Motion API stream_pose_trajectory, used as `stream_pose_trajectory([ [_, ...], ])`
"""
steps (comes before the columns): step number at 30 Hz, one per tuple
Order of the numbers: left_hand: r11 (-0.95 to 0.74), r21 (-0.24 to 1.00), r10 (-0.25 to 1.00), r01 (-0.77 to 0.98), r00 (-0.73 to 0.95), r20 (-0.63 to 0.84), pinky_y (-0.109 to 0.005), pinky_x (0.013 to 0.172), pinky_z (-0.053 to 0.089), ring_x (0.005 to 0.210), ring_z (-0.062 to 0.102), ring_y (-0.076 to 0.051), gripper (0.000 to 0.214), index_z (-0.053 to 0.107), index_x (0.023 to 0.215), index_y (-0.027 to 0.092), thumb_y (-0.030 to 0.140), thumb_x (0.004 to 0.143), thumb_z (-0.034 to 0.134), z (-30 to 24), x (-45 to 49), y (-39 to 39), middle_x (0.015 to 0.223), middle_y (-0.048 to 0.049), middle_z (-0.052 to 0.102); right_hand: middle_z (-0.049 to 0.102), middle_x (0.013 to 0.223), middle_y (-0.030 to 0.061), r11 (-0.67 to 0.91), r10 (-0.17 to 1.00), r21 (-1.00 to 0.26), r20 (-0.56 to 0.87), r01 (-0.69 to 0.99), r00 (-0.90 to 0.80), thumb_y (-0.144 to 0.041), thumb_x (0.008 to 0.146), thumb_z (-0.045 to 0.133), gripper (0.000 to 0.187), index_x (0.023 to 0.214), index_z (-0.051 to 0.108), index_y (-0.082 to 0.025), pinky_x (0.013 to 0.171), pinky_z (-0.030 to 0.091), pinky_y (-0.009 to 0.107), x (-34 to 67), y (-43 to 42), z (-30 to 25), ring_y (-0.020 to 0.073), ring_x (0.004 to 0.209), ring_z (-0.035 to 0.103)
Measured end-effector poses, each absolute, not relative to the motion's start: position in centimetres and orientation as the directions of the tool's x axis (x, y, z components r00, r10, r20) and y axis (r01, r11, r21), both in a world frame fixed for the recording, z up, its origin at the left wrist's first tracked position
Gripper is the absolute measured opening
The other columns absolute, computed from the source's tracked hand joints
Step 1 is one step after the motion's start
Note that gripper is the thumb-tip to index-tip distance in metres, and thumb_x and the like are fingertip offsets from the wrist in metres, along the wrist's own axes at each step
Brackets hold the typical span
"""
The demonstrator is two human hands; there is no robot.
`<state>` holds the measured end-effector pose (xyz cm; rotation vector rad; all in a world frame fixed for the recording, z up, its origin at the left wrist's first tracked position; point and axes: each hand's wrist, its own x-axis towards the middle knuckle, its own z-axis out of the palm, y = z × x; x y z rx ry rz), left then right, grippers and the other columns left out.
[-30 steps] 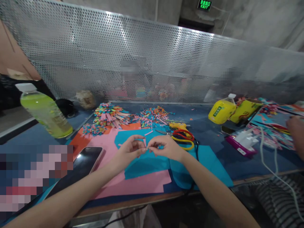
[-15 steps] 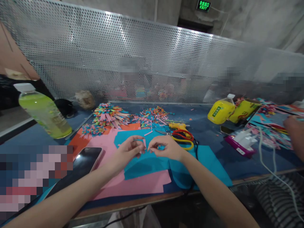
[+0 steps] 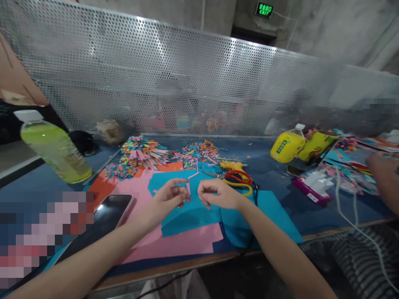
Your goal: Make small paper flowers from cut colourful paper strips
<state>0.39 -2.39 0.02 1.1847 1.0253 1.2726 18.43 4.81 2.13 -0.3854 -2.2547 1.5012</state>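
Note:
Over the blue paper sheet (image 3: 187,216), my left hand (image 3: 170,197) is loosely curled around a narrow pink paper strip (image 3: 188,188), which sticks up at its fingertips. A short gap to the right of it, my right hand (image 3: 220,193) has its fingers bent but apart, and I see nothing in them. Just behind my right hand lie scissors (image 3: 238,177) with red and yellow handles, beside a yellow glue gun (image 3: 232,166). A pile of small coloured paper strips (image 3: 201,153) is farther back. Left of it stands a fringed, multicoloured paper piece (image 3: 141,151).
A phone (image 3: 109,214) lies left of the pink sheet (image 3: 193,241). A green drink bottle (image 3: 56,149) stands at far left, a yellow bottle (image 3: 286,145) at right. Near a purple-edged box (image 3: 313,189) runs a white cable (image 3: 339,207). Another person's hand (image 3: 383,170) is at far right.
My right hand has moved slightly right, away from my left hand, and its pinch has loosened. My left fingers have spread a little, with the pink strip still there.

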Motion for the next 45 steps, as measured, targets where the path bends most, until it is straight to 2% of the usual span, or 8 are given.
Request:
stream_pose_trajectory([
  [5, -0.065, 0.985, 0.996, -0.162, 0.052, 0.074, -0.024, 0.052, 0.038, 0.062, 0.054, -0.013, 0.033, 0.048, 0.099, 0.019, 0.024, 0.069, 0.061, -0.1, 0.4, -2.3, 0.068, 0.0005, 0.057, 0.045, 0.05, -0.0043, 0.128, 0.092, -0.991, -0.032, 0.044, -0.995, -0.024, 0.082, 0.046, 0.026, 0.059, 0.044, -0.014, 0.048, 0.04, 0.02, 19.8, 4.9, 3.6, 0.0064, 0.045, 0.048],
  [11, -0.131, 0.977, 0.988, -0.171, 0.061, 0.143, -0.023, 0.05, 0.036, 0.051, 0.047, -0.009, 0.022, 0.048, 0.093, 0.02, 0.019, 0.073, 0.055, -0.5, 0.4, -2.3, 0.054, 0.0062, 0.048, 0.062, 0.069, 0.0054, 0.135, -0.442, -0.929, -0.367, 0.344, -0.819, -0.045, 0.069, 0.061, 0.034, 0.074, 0.057, -0.012, 0.059, 0.048, 0.021, 20.7, 4.7, 5.2, 0.0134, 0.063, 0.061],
  [14, -0.139, 0.984, 0.987, -0.113, 0.069, 0.147, -0.023, 0.05, 0.037, 0.054, 0.05, -0.01, 0.027, 0.047, 0.098, 0.02, 0.02, 0.073, 0.055, -0.5, 0.5, -2.3, 0.06, 0.0036, 0.054, 0.064, 0.076, 0.0053, 0.165, -0.545, -0.905, -0.416, 0.393, -0.728, -0.046, 0.063, 0.064, 0.035, 0.077, 0.059, -0.014, 0.058, 0.049, 0.018, 20.4, 4.7, 5.4, 0.0134, 0.069, 0.062],
  [21, -0.178, 0.983, 0.978, -0.035, 0.103, 0.181, -0.024, 0.05, 0.04, 0.061, 0.053, -0.012, 0.028, 0.046, 0.103, 0.02, 0.026, 0.076, 0.052, -0.2, 0.7, -2.6, 0.068, 0.0011, 0.055, 0.06, 0.062, -0.0007, 0.157, -0.353, -0.912, -0.409, 0.378, -0.841, -0.045, 0.055, 0.069, 0.038, 0.071, 0.058, -0.012, 0.047, 0.045, 0.013, 19.9, 4.7, 4.4, 0.008, 0.055, 0.058],
  [31, -0.25, 0.944, 0.943, 0.215, 0.274, 0.188, -0.034, 0.089, 0.04, 0.113, 0.044, -0.024, 0.048, 0.041, 0.121, 0.027, 0.03, 0.075, 0.056, -0.4, 1.1, -3.6, 0.125, -0.0074, 0.046, 0.065, 0.084, 0.0076, -0.078, 0.148, -0.989, 0.117, -0.129, -0.982, -0.031, 0.067, 0.068, 0.029, 0.087, 0.06, -0.011, 0.083, 0.045, 0.031, 18.9, 4.1, 3.9, 0.0169, 0.088, 0.061],
  [36, -0.129, 0.979, 0.895, 0.158, 0.443, 0.047, -0.029, 0.063, 0.048, 0.076, 0.059, -0.018, 0.04, 0.044, 0.118, 0.022, 0.036, 0.081, 0.047, -0.4, 1.6, -3.5, 0.094, -0.0086, 0.062, 0.063, 0.097, 0.0071, 0.181, 0.405, -0.946, 0.321, -0.269, -0.856, -0.031, 0.078, 0.056, 0.026, 0.098, 0.06, -0.015, 0.08, 0.046, 0.028, 17.8, 4.3, 3.0, 0.016, 0.094, 0.058],
  [42, -0.266, 0.864, 0.96, 0.427, 0.199, 0.197, -0.024, 0.061, 0.042, 0.066, 0.051, -0.013, 0.026, 0.055, 0.095, 0.02, 0.037, 0.084, 0.038, 0.4, 0.5, -2.8, 0.069, -0.0001, 0.053, 0.059, 0.094, 0.0049, 0.7, 0.651, -0.683, 0.489, 0.21, -0.581, -0.018, 0.082, 0.043, 0.02, 0.094, 0.059, -0.018, 0.063, 0.043, 0.025, 19.2, 7.2, 2.7, 0.0098, 0.069, 0.053],
  [45, -0.258, 0.808, 0.966, 0.53, 0.116, 0.232, -0.023, 0.059, 0.04, 0.066, 0.05, -0.013, 0.026, 0.055, 0.095, 0.021, 0.037, 0.084, 0.038, 0.8, 0.1, -2.8, 0.071, 0.0005, 0.053, 0.059, 0.091, 0.0057, 0.746, 0.638, -0.515, 0.37, 0.423, -0.675, -0.02, 0.078, 0.051, 0.017, 0.092, 0.059, -0.016, 0.069, 0.041, 0.027, 19.5, 7.7, 2.5, 0.0126, 0.074, 0.052],
])
